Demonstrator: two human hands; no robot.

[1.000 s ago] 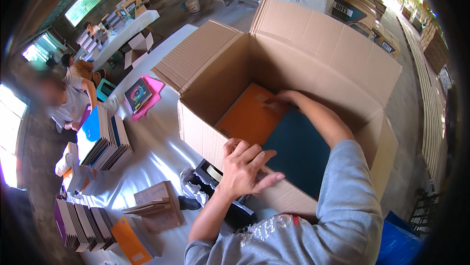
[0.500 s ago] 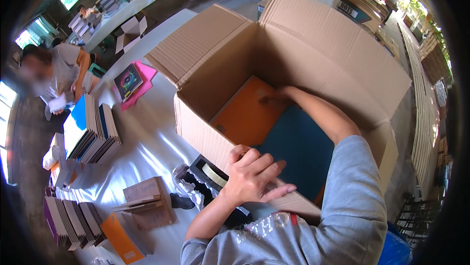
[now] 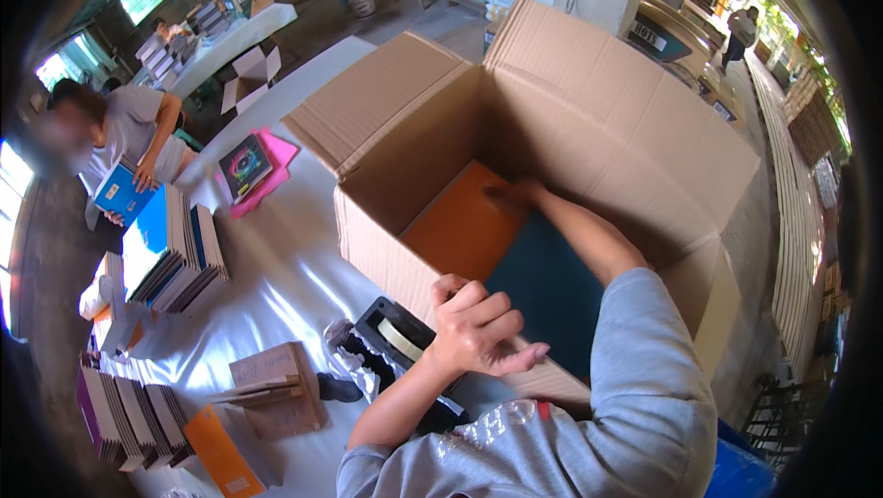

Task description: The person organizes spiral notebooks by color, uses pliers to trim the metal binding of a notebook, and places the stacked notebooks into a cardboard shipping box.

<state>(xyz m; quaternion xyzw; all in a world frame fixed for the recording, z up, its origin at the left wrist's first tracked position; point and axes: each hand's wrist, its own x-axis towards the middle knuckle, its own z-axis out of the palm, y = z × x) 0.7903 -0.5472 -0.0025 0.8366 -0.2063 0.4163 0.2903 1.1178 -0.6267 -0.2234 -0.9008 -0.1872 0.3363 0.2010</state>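
Observation:
A large cardboard box (image 3: 598,112) with raised flaps stands before me. Inside it lie an orange notebook (image 3: 460,227) and, beside it on the right, a dark teal notebook (image 3: 547,282). My right hand (image 3: 517,194) reaches deep into the box, its fingers stretched over the orange notebook's far right part; shadow dims the fingertips. At the near wall, my left hand (image 3: 480,325) is closed over the top edge of the box, thumb pointing right. A black tape dispenser (image 3: 394,328) with a pale roll sits just left of that hand, outside the box.
On the silver-covered table (image 3: 276,268) stand notebook stacks (image 3: 170,245), purple-covered notebooks (image 3: 133,415), an orange notebook (image 3: 221,452), a wooden block piece (image 3: 280,388) and a dark book (image 3: 246,167) on pink sheets. A co-worker (image 3: 138,130) handles a blue notebook at the far left.
The view has shifted slightly. My right hand stays over the orange notebook and my left on the box edge. The co-worker now holds up a blue notebook; a walking person shows more fully at far right.

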